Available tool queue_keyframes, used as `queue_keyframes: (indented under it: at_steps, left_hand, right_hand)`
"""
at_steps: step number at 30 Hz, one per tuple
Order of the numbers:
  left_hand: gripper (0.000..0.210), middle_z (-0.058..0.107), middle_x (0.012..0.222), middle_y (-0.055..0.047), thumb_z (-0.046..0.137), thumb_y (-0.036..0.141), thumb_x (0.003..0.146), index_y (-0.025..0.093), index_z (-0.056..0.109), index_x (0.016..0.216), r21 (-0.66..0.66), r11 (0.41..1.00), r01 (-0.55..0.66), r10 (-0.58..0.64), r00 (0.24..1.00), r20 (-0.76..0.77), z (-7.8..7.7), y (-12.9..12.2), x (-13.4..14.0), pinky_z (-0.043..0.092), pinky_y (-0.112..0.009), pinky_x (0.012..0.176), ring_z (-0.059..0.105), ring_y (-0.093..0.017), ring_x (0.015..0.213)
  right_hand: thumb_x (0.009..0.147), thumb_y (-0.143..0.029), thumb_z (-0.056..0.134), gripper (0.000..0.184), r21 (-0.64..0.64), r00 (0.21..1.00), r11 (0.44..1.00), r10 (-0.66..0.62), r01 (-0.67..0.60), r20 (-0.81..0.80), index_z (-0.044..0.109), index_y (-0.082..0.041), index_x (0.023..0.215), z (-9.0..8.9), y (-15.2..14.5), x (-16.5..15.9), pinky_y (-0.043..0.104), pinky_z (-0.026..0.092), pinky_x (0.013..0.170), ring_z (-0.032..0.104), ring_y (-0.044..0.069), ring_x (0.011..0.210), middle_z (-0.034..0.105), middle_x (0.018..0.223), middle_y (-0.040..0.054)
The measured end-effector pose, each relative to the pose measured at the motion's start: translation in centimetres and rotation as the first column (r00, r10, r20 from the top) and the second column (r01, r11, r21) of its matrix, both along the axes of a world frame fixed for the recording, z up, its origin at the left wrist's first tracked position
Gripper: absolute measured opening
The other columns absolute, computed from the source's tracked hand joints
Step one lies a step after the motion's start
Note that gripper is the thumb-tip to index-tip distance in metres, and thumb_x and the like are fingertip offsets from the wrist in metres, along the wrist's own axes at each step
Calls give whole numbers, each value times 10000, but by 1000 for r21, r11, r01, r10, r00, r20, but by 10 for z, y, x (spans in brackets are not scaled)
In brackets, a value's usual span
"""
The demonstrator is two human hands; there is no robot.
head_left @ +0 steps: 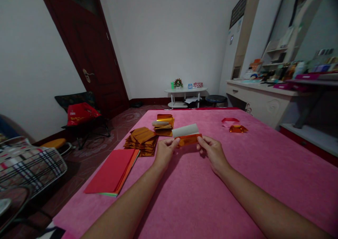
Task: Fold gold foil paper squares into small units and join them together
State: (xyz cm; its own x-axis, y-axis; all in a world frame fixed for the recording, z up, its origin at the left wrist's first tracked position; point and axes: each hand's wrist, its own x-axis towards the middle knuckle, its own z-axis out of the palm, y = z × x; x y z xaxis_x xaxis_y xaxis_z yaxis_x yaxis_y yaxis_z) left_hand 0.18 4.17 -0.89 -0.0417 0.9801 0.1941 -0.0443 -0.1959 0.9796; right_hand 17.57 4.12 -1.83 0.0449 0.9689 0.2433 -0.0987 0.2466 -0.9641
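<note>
Both hands hold one sheet of shiny gold foil paper [188, 140] above the pink cloth. Its near edge is folded or rolled over, and a pale back side stands up behind. My left hand [166, 150] pinches the left end between thumb and fingers. At the right end, my right hand [211, 150] has its thumb and fingers closed on the paper. Just left of my left hand lies a pile of gold foil sheets [142, 140]. Behind it is a second stack of gold foil [164, 122], partly curled.
Red and coloured paper [113, 170] lies at the table's left edge. A folded gold piece [238, 129] and a pink-red loop of paper [230, 122] rest at the far right. A cluttered dresser [264, 94] stands right; a small white table [185, 90] is by the wall.
</note>
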Motion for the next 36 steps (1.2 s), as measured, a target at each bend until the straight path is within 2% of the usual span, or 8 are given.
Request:
queue_keyframes:
  at_steps: [4, 7, 10, 15, 21, 27, 31, 36]
  left_hand:
    - [400, 607, 556, -36, 639, 477, 710, 89, 659, 615, 24, 1000, 5, -5, 1000, -15, 0, -1, 1, 358, -190, 444, 481, -85, 462]
    - [401, 490, 439, 22, 672, 461, 674, 110, 580, 504, 20, 1000, -6, 7, 1000, -15, 2, -3, 2, 283, -172, 408, 388, -52, 403]
    - [420, 429, 410, 41, 696, 454, 638, 122, 523, 448, -2, 1000, -4, 4, 1000, 3, 5, -6, 4, 275, -169, 399, 381, -51, 394]
    - [332, 496, 453, 29, 737, 404, 592, 111, 600, 516, -57, 998, -11, 15, 997, 71, 4, -6, 6, 334, -182, 419, 422, -62, 403]
    - [261, 563, 489, 14, 775, 329, 548, 101, 694, 645, -97, 995, 1, 13, 989, 146, 0, -4, 6, 346, -188, 446, 432, -60, 416]
    - [253, 484, 436, 40, 771, 332, 567, 99, 677, 591, -52, 998, -35, 40, 995, 95, 2, -5, 5, 273, -171, 436, 365, -39, 417]
    - [344, 417, 405, 50, 740, 399, 606, 99, 613, 496, -32, 997, -76, 77, 996, 53, 3, -6, 4, 228, -173, 423, 313, -32, 408]
    - [345, 402, 412, 58, 741, 432, 590, 102, 642, 556, -78, 992, -95, 98, 994, 41, 2, -5, 4, 270, -172, 402, 315, -40, 397]
  right_hand:
    - [739, -449, 639, 282, -7, 998, 999, -34, 34, -46, 648, -168, 709, -1, 0, 0, 207, 254, 400, 404, 71, 442, 565, 591, -7]
    - [715, -401, 669, 228, 38, 995, 995, -93, 94, -34, 693, -174, 717, 0, 0, 1, 213, 259, 420, 418, 68, 490, 632, 748, 17]
    - [685, -356, 687, 180, 22, 988, 990, -135, 137, -71, 718, -180, 706, 1, 0, 0, 225, 288, 449, 454, 80, 534, 670, 883, 31]
    - [617, -333, 729, 167, -72, 975, 984, -173, 164, -141, 708, -171, 650, 2, -1, -3, 239, 328, 498, 489, 109, 546, 647, 652, 8]
    - [540, -322, 772, 189, -124, 959, 973, -217, 196, -181, 669, -170, 581, -1, 3, -2, 255, 341, 512, 488, 116, 513, 615, 550, -6]
    - [543, -314, 767, 183, -123, 959, 971, -224, 204, -176, 638, -188, 573, -7, 6, 1, 267, 352, 548, 508, 126, 539, 616, 565, -20]
    - [563, -340, 754, 191, -119, 961, 973, -217, 198, -171, 634, -194, 585, -9, 7, 1, 272, 348, 556, 517, 135, 558, 636, 605, -13]
    - [549, -323, 757, 188, -122, 956, 973, -217, 196, -198, 624, -190, 555, -9, 7, 0, 260, 317, 531, 473, 115, 525, 595, 550, -29]
